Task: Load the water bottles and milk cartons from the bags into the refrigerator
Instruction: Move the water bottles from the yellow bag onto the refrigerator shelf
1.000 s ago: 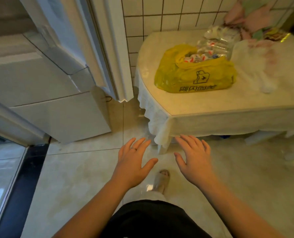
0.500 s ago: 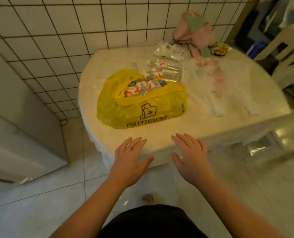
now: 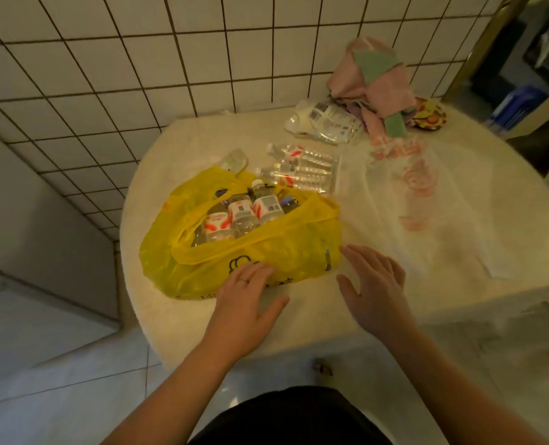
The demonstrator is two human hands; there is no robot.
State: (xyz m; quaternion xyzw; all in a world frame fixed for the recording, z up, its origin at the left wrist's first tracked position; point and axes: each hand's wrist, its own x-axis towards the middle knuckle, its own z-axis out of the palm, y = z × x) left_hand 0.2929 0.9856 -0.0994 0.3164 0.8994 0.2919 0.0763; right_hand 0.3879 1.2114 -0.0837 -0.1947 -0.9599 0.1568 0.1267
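A yellow plastic bag (image 3: 286, 248) lies open on the round pale table (image 3: 315, 319), with several clear water bottles (image 3: 244, 213) with red-and-white labels inside. More bottles (image 3: 302, 170) lie loose on the table behind the bag. A white translucent bag (image 3: 427, 203) with red print is spread flat to the right. My left hand (image 3: 244, 303) hovers with fingers spread over the yellow bag's near side. My right hand (image 3: 376, 287) is spread just right of the bag. Neither hand holds anything. No milk cartons are visible.
A white tiled wall (image 3: 170, 59) backs the table. A pile of pink and green cloths (image 3: 376, 85) and a clear plastic packet (image 3: 327, 122) sit at the table's far edge. A grey-white refrigerator side (image 3: 35, 226) stands at the left. Pale floor tiles (image 3: 74, 380) lie below.
I have turned from the refrigerator and stepped up to the table. Both open hands have moved forward from over the floor to the yellow bag's near edge.
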